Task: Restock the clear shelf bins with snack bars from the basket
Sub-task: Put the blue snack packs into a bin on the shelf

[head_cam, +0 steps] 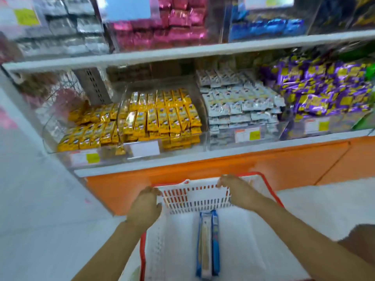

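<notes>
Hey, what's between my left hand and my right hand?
In the head view, the slotted end wall of the white basket spans between the left hand and right hand.

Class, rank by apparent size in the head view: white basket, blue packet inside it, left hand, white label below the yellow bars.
1. white basket
2. blue packet and left hand: alike, packet longer, hand broader; unranked
3. white label, though it sits farther away

My basket (194,197) is white with slotted walls and a red rim; the pack (215,240) in it is blue. Before me: yellow bars (162,118), silver-white packets (239,104), purple-and-yellow wrappers (324,88), pink packs (174,23) above, an orange plinth (223,165).
</notes>
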`<state>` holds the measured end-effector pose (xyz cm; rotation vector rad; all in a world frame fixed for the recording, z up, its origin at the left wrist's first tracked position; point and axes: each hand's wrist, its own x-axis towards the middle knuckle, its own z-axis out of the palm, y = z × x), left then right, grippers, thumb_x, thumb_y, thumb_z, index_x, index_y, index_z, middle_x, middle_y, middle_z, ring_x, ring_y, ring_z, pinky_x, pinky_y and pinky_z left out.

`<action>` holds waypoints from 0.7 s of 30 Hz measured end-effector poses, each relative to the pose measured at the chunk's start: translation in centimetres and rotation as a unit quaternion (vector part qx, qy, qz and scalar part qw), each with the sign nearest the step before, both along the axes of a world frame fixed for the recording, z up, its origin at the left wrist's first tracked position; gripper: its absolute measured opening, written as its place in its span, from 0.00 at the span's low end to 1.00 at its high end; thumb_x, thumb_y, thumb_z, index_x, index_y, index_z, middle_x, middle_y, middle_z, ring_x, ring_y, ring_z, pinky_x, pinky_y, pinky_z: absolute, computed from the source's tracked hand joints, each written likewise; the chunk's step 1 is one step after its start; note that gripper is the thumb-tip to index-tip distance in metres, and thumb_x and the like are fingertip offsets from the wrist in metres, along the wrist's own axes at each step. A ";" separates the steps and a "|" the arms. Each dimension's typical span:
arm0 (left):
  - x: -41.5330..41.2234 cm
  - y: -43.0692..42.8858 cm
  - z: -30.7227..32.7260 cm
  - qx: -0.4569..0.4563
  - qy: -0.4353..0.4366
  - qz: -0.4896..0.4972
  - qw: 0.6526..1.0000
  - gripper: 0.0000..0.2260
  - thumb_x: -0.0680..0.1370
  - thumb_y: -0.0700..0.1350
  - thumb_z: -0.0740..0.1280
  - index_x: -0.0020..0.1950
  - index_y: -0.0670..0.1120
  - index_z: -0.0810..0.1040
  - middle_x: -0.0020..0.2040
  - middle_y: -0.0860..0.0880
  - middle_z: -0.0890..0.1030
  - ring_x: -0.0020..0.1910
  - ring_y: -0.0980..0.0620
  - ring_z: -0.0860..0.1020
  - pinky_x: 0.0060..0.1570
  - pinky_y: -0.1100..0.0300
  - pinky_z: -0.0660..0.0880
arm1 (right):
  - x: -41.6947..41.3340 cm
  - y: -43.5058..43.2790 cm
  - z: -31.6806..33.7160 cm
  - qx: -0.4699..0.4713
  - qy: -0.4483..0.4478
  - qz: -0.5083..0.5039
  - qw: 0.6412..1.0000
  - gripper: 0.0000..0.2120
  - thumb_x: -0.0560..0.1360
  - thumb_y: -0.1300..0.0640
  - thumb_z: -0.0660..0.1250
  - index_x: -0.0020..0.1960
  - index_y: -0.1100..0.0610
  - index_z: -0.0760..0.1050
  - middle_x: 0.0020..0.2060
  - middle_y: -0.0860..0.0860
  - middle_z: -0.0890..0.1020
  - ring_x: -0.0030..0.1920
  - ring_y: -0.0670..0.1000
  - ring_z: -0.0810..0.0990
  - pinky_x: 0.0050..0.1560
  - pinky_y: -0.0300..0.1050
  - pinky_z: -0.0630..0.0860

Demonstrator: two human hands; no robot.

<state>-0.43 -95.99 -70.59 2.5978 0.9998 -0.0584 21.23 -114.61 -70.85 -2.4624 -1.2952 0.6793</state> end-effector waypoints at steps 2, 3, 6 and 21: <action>-1.9 0.6 -2.5 -0.007 0.051 0.049 0.997 0.15 0.78 0.43 0.62 0.65 0.44 0.72 0.62 0.45 0.73 0.61 0.48 0.74 0.58 0.60 0.69 | -1.6 -0.5 -5.7 -0.052 0.054 -0.023 0.997 0.23 0.70 0.74 0.61 0.62 0.57 0.72 0.62 0.56 0.71 0.61 0.56 0.73 0.49 0.41 0.70; -2.7 0.9 -3.5 -0.012 0.067 0.069 0.995 0.14 0.78 0.43 0.62 0.63 0.43 0.72 0.61 0.44 0.75 0.59 0.47 0.75 0.57 0.58 0.70 | -2.3 -0.6 -8.2 -0.075 0.079 -0.042 0.993 0.22 0.71 0.74 0.62 0.62 0.58 0.71 0.63 0.57 0.71 0.62 0.56 0.73 0.51 0.40 0.70; -4.5 1.4 -5.7 -0.042 0.099 0.093 0.990 0.14 0.79 0.48 0.62 0.60 0.42 0.75 0.55 0.46 0.79 0.56 0.48 0.77 0.53 0.58 0.72 | -4.7 -1.3 -13.4 -0.137 0.127 -0.121 0.975 0.19 0.76 0.64 0.66 0.65 0.62 0.68 0.62 0.58 0.73 0.57 0.53 0.75 0.50 0.41 0.71; -2.1 2.0 -7.0 -0.062 0.167 0.173 0.969 0.10 0.80 0.47 0.61 0.48 0.41 0.76 0.48 0.45 0.80 0.48 0.47 0.79 0.40 0.60 0.70 | -9.3 2.3 -20.9 -0.094 0.252 -0.381 0.885 0.17 0.72 0.46 0.72 0.42 0.56 0.67 0.34 0.50 0.74 0.30 0.48 0.73 0.24 0.37 0.64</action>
